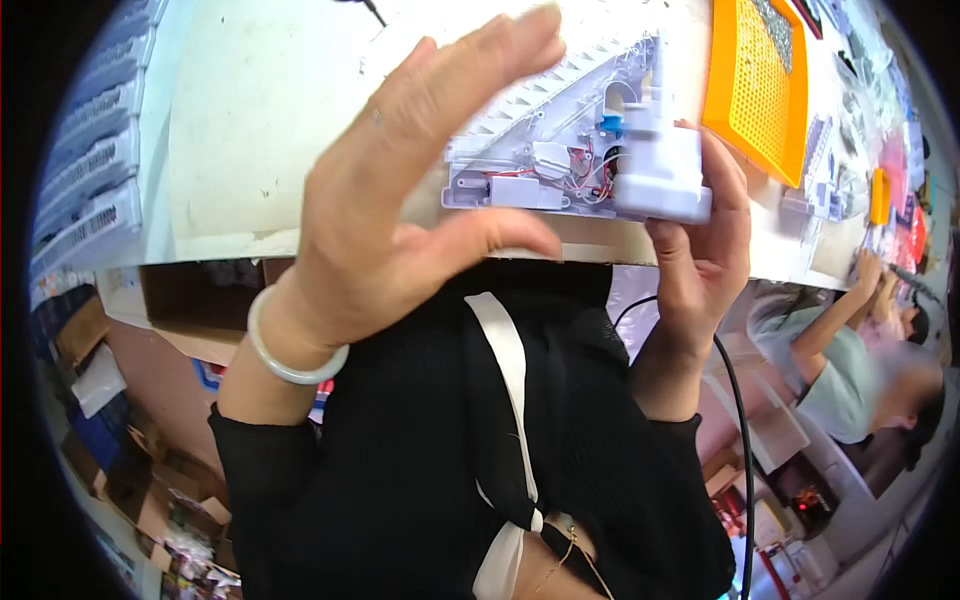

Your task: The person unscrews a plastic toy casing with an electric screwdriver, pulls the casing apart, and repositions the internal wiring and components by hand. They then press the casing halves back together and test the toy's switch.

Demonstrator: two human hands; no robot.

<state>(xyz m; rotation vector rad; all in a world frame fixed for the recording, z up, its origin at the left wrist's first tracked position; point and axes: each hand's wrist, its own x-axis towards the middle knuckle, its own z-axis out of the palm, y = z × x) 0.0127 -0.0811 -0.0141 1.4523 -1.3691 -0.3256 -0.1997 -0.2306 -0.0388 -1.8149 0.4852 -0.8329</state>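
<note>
My left hand (pixel 385 185) is raised over the near edge of the table, its thumb spread away from the fingers and nothing between them. A pale bangle (pixel 290 352) circles that wrist. Just right of it lies an open white plastic housing (pixel 515 192) with red and white wires, a small white box and a blue piece (pixel 611 124) inside. My right hand (pixel 712 235) curls its thumb and fingers around the end of a white plastic part (pixel 660 178), slightly blurred, at the housing's right end. Whether that part is joined to the housing I cannot tell.
An orange perforated tray (pixel 757 85) with small metal pieces stands at the upper right. White plastic parts (pixel 100 160) are stacked at the far left. A black cable (pixel 743 430) hangs down by my right arm. Another person (pixel 850 370) sits farther right.
</note>
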